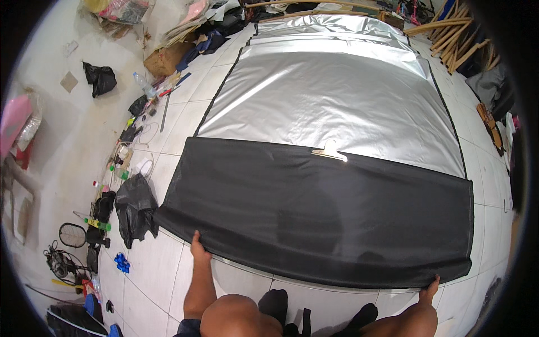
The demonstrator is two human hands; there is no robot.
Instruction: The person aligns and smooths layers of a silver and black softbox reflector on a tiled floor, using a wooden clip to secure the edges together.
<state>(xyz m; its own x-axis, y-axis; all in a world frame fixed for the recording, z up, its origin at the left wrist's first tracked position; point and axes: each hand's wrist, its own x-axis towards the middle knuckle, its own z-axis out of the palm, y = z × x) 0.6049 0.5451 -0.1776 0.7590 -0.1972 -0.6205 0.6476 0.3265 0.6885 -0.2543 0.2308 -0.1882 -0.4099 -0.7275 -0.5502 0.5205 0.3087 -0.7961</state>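
Note:
A large sheet of silver fabric (331, 90) with dark edging lies spread on the floor. Its near part is folded over, showing a black side (269, 191). A shiny bulldog clip (330, 151) grips the folded edge near the middle. My left hand (200, 248) pinches the near black edge toward its left end, thumb on top and the other fingers hidden below. Near the right corner, my right hand (430, 287) holds the same edge in a similar way. The fabric curls in a rounded roll between them.
A black plastic bag (135, 210) rests beside the fabric's left corner. Bottles, cables and small tools line the left wall, with a cardboard box (165, 59) farther back. Wooden sticks (455, 36) are piled at the far right. My knees and dark-socked feet are close to the near edge.

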